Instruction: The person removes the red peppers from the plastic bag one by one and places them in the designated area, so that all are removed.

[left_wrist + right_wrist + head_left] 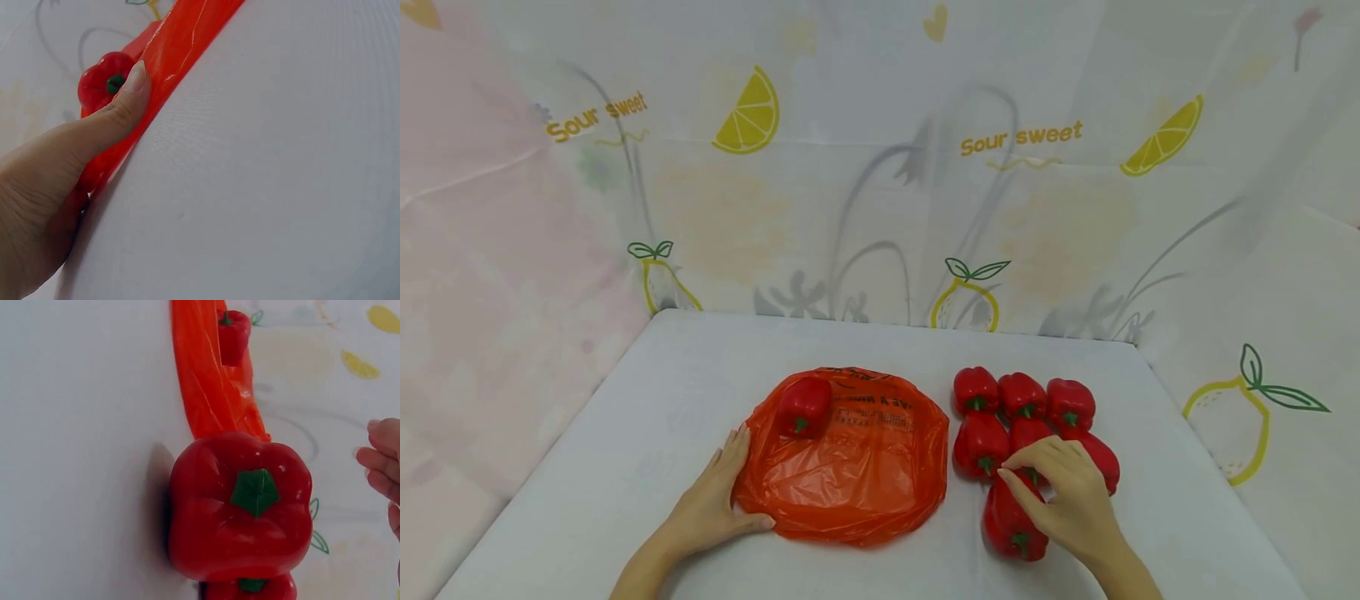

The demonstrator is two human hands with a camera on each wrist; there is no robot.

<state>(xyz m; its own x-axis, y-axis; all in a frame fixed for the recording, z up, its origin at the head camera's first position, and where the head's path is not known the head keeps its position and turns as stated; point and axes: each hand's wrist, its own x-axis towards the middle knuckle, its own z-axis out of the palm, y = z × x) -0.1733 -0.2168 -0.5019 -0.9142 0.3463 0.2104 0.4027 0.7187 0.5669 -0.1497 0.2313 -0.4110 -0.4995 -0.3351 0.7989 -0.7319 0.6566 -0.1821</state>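
Observation:
My left hand [711, 508] rests along the left side of an open orange-red plastic bag [831, 487], fingers straight against its rim and thumb at its front edge. In the left wrist view the thumb [128, 103] lies over the outside of the bag [178, 59]. One red bell pepper [805, 406] with a green stem sits inside the bag, at the back left. My right hand [1067, 500] hovers over the grouped peppers with loosely bent fingers and nothing in them. Below it is the nearest bell pepper [1006, 525], which fills the middle of the right wrist view.
Several more red bell peppers stand in rows right of the bag, among them a back-left pepper [976, 390] and a back-right pepper [1070, 402]. They rest on a white table [700, 358]. A cloth backdrop [865, 167] printed with lemons hangs behind it.

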